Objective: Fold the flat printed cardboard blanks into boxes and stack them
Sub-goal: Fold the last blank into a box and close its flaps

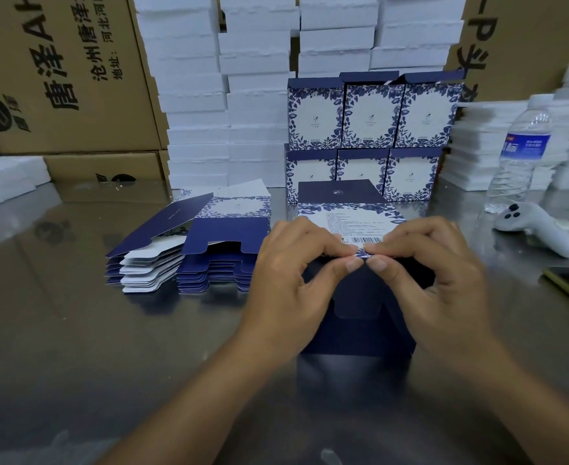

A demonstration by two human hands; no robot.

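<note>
Left hand and right hand pinch box flap edge; flat blanks at 10 o'clock.

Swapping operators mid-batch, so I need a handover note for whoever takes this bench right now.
Left hand: fingers pinch a patterned flap of the half-folded navy floral-print cardboard box on the steel table.
Right hand: pinches the same flap, right beside the left.
Pile of flat navy-and-white printed cardboard blanks: left of the box.
Done: six folded floral boxes visible, stacked in two rows of three behind it.
Left: close this box, stack it, fold the pile.
Clear plastic water bottle and white handheld controller sit to the right.
</note>
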